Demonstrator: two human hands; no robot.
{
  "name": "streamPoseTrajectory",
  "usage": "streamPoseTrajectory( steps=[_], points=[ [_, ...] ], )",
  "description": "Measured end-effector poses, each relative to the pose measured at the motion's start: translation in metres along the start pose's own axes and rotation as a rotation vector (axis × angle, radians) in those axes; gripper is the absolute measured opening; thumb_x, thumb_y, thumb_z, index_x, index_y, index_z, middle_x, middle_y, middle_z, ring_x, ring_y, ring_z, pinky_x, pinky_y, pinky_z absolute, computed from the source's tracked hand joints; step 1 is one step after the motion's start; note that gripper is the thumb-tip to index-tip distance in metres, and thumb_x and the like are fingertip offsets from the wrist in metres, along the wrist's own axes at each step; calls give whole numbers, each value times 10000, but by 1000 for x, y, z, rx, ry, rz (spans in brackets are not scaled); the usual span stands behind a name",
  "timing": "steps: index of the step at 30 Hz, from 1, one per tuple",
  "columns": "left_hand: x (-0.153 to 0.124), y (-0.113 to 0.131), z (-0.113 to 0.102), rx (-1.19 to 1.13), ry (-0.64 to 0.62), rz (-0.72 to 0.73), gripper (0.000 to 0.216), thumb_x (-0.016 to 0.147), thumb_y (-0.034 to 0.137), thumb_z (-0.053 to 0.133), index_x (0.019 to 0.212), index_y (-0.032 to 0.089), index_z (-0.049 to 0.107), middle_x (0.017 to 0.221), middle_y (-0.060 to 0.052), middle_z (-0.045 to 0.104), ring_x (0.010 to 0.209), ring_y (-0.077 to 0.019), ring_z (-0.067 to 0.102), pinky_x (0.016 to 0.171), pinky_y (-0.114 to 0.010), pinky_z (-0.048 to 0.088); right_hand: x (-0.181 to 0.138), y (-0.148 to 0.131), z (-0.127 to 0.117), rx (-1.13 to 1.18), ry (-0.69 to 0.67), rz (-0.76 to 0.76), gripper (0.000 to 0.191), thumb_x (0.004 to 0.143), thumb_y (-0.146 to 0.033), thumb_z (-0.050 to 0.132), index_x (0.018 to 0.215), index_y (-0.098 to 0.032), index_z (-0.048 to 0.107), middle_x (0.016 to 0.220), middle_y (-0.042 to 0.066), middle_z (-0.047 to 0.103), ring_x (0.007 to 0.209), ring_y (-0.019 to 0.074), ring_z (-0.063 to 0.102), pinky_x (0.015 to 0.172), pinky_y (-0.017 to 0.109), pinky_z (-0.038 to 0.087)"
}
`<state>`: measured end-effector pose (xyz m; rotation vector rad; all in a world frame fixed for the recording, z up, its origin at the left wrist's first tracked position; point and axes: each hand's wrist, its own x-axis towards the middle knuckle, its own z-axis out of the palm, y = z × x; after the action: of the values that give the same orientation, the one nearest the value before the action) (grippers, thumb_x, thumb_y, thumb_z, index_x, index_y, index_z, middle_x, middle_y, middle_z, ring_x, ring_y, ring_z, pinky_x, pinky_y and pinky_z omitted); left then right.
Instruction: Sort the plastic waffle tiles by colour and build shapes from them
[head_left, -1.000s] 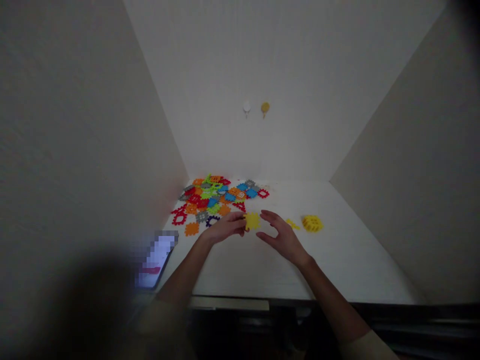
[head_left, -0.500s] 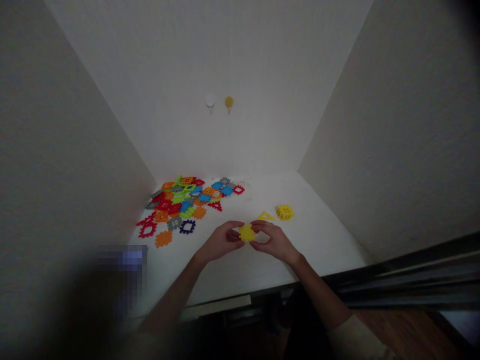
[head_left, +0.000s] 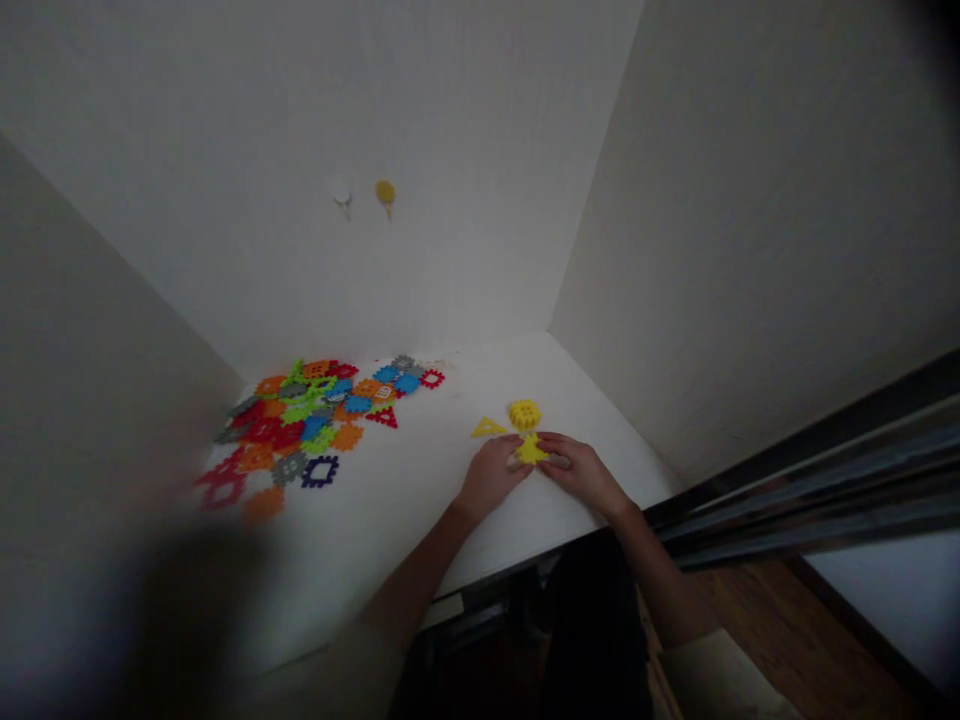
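Observation:
Between my two hands is a yellow notched square building tile, solid-faced and partly covered by fingers. My left hand pinches its left edge, and my right hand pinches the right edge. Just behind it sits a yellow block of notched tiles, with holes in its top; whether the held tile touches it I cannot tell. A flat yellow triangular frame lies to the left of that block, beyond my left hand.
A loose pile of notched tiles in red, orange, green, blue and grey covers the table's left side. A dark blue square frame lies at its near edge. Walls enclose the white table; two hooks hang on the back one.
My view has turned to the right. Both hands, still on the yellow tile, have come nearer to the yellow block and now sit right in front of it.

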<state>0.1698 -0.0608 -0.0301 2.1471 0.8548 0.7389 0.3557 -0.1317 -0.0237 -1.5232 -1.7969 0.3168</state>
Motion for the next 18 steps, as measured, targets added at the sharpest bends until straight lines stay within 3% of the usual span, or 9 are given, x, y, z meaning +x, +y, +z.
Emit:
streamPoseTrajectory(
  steps=[7, 18],
  points=[
    [15, -2, 12, 222, -31, 81, 346, 781, 351, 655, 1069, 159, 659, 1169, -122, 624, 1082, -266, 546, 981, -414, 373, 4, 22, -2, -173, -51, -59, 230, 840, -260, 560, 1025, -202, 683, 1170, 97, 640, 1049, 216, 608, 928, 418, 488],
    [17, -5, 14, 277, -50, 110, 314, 830, 388, 594, 1038, 170, 681, 1186, -112, 613, 1116, -247, 514, 1006, -400, 331, 1, 34, 1, -196, -49, -54, 237, 867, -305, 547, 1054, -244, 680, 1171, 61, 643, 1088, 223, 567, 944, 444, 450]
  ],
)
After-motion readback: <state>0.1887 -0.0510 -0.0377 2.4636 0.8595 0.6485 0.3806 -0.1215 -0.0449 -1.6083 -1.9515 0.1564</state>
